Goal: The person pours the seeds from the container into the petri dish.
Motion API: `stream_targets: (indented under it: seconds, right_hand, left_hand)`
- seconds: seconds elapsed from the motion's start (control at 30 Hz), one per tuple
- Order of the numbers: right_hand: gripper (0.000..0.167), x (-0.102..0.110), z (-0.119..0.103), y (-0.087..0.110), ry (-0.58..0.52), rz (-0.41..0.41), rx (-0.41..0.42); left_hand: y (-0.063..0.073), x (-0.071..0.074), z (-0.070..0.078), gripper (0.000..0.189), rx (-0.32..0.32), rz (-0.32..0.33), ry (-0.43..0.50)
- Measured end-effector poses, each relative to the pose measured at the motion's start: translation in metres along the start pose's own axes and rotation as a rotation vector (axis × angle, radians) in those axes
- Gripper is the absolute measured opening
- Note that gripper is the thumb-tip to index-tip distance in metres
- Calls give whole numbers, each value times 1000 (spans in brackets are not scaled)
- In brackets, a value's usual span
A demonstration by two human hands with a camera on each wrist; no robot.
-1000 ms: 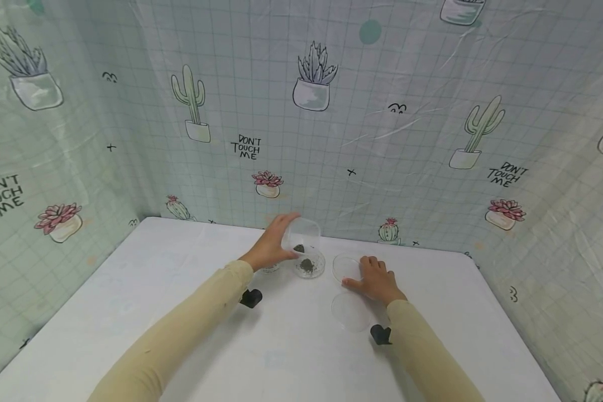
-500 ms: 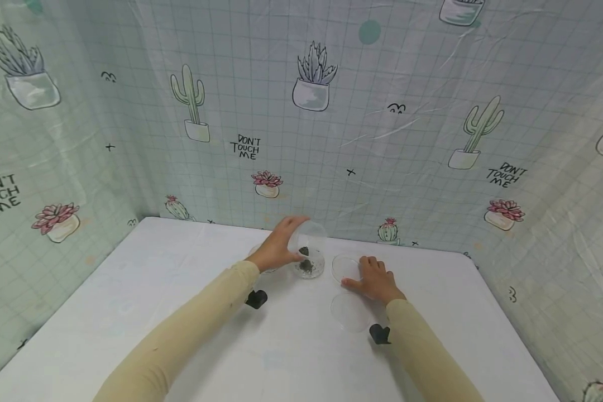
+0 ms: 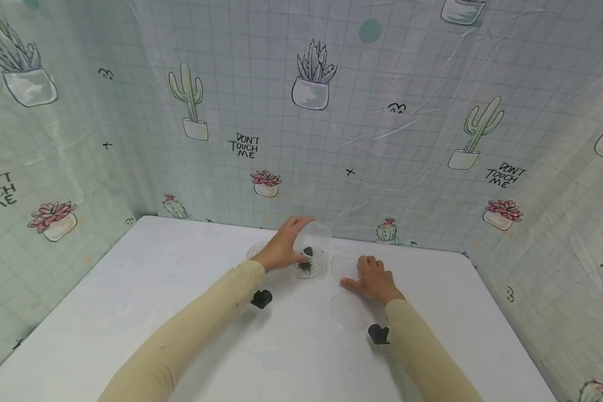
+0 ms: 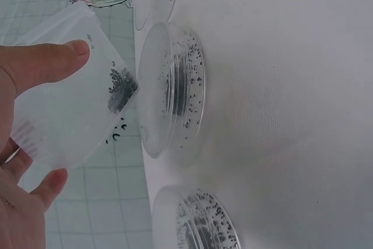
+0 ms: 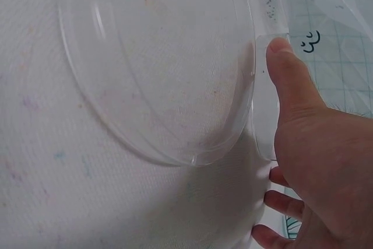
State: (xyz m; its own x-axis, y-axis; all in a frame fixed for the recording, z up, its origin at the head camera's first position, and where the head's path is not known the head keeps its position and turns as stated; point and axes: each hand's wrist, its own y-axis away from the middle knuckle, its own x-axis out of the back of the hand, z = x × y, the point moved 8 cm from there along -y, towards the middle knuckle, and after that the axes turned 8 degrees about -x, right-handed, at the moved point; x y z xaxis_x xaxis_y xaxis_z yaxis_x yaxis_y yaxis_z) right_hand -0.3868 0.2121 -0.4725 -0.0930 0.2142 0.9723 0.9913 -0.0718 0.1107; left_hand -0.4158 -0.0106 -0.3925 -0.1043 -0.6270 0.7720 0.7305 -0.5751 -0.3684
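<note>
My left hand [image 3: 281,248] grips a clear plastic bag [image 4: 64,103], tilted, with dark granules [image 4: 122,90] gathered in its lower corner. A few loose granules show near that corner in the left wrist view. Below the bag stands a petri dish [image 4: 175,86] with a dark heap and scattered grains. Another petri dish [image 4: 207,223] with dark grains is at its left, partly behind my left hand in the head view. To the right, my right hand [image 3: 377,279] holds a clear petri dish [image 5: 265,103] on the table between thumb and fingers.
A clear round lid or dish [image 3: 349,311] lies nearer the front, below the right hand. The white table [image 3: 281,357] ends at a printed cactus curtain [image 3: 352,139] behind and at both sides. Dark wrist mounts [image 3: 262,299] hang under the sleeves.
My left hand has shifted slightly right with the bag, so the bag covers more of the middle dish in the head view. My right hand stays in place.
</note>
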Motion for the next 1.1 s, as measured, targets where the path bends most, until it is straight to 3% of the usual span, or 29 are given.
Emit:
stream_targets:
  seconds: [0.53, 1.1]
  right_hand:
    - [85, 3, -2, 4, -15, -10, 5]
    - [87, 2, -2, 1, 7, -12, -2]
  left_hand:
    - [-9, -7, 2, 102, -1, -1, -26]
    - [-16, -15, 13, 92, -22, -18, -66]
